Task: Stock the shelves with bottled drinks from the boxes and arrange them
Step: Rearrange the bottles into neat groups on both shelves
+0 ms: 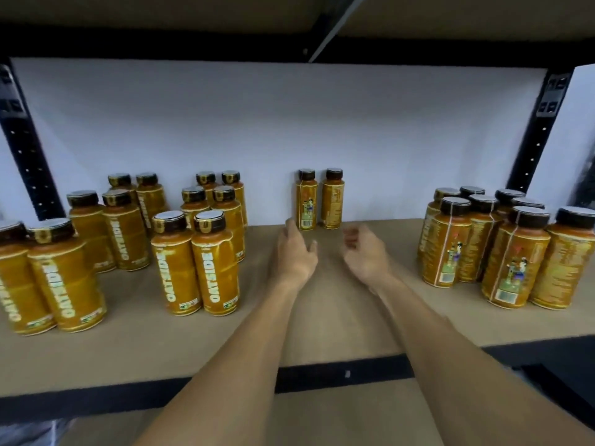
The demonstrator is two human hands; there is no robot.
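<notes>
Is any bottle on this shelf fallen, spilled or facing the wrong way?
None fallen or spilled. The left bottles show the brand name; the back pair and the right bottles show their backs instead, so facing is mixed.

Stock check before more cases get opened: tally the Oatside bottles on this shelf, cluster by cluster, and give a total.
Far-left cluster of Oatside bottles: 6
Second cluster: 6
Centre pair at the back: 2
Right cluster: 8 caps visible; any bottles hidden behind them cannot be counted
Total: 22 visible
</notes>
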